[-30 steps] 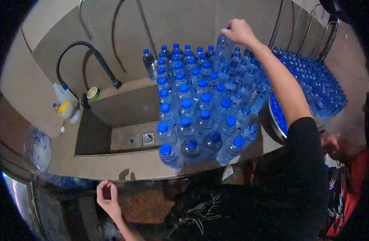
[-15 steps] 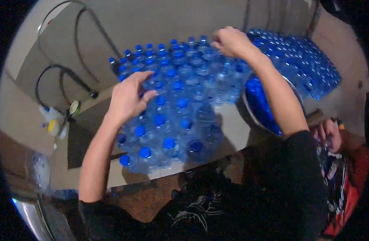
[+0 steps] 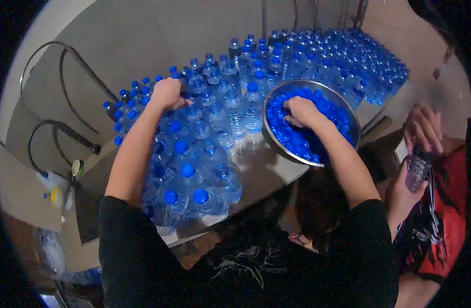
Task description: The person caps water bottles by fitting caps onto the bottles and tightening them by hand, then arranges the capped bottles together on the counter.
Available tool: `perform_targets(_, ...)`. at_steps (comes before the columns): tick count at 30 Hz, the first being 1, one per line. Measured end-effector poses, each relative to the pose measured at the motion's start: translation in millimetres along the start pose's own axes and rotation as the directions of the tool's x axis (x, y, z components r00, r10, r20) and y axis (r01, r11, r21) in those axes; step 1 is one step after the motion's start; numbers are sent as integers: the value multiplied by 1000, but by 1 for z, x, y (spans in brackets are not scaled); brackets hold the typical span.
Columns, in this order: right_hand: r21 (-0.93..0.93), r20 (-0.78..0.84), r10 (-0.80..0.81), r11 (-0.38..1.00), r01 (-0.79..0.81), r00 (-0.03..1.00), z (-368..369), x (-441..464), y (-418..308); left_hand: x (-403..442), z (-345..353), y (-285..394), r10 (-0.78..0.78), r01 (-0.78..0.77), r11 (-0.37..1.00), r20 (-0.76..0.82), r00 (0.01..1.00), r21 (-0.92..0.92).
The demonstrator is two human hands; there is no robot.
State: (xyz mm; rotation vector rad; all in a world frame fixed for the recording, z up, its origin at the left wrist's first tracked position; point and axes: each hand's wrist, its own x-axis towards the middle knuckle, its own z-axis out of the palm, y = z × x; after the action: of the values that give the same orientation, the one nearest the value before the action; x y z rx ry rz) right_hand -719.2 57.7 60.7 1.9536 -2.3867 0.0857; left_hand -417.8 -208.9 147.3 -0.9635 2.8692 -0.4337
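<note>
Many clear plastic water bottles [image 3: 253,105] stand close together, some with blue caps and some with uncapped necks. Among the bottle tops at the left is my left hand [image 3: 169,95], its fingers curled inward and thumb pointing right; what lies between them is hidden. My right hand [image 3: 303,112] reaches into a round metal bowl [image 3: 348,105] filled with loose blue bottle caps [image 3: 297,146]. Its fingers are bent and closed down on the caps there.
A black hose faucet [image 3: 94,149] rises over a dark sink area [image 3: 86,205] at the left, near a white-and-yellow bottle [image 3: 56,197]. On the right, another person's hands [image 3: 423,128] hold a small clear bottle [image 3: 416,172]. More bottles [image 3: 369,61] fill the back right.
My right hand has come down from above the back bottles into the bowl. My left hand's fingers have curled in among the bottle tops. The view has shifted.
</note>
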Motion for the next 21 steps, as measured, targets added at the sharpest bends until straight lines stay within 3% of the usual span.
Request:
perform_targets(3,128,-102,-33,991,46,994,-4,9,24,-12,-31,0,-147,142,984,-39,988,-106)
perform_targets(5,301,-35,115,948,-100,993,-23,8,35,-31,-65,-9,-255,232,963,-191,948,-135)
perform_targets(7,266,-116,190,952,-154,975,-16,17,56,-51,-97,-40,-288,229,937,-212,934,-266)
perform_targets(9,188,-84,234,958,-216,969,-21,23,60,-97,-125,-66,-320,140,896,-396,861,-421)
perform_targets(11,161,-126,272,955,-251,954,1,38,92,-138,-139,-106,-435,43,732,-418,797,-680)
perform_targets(13,385,-80,310,886,-257,947,-11,38,88,-204,-179,-64,-661,0,503,-384,645,-864)
perform_targets(14,408,-161,261,896,-177,952,4,50,115,-226,-180,-72,-671,-50,518,-442,595,-854)
perform_targets(15,344,-175,314,907,-241,933,-19,47,96,-249,-178,-83,-677,-101,536,-498,542,-838)
perform_targets(17,388,-364,391,889,-245,845,-35,58,69,-302,-172,-96,-648,-133,538,-509,567,-833)
perform_targets(21,329,-453,49,937,116,890,-128,37,-120,-394,-105,-131,-508,-15,703,-516,689,-711)
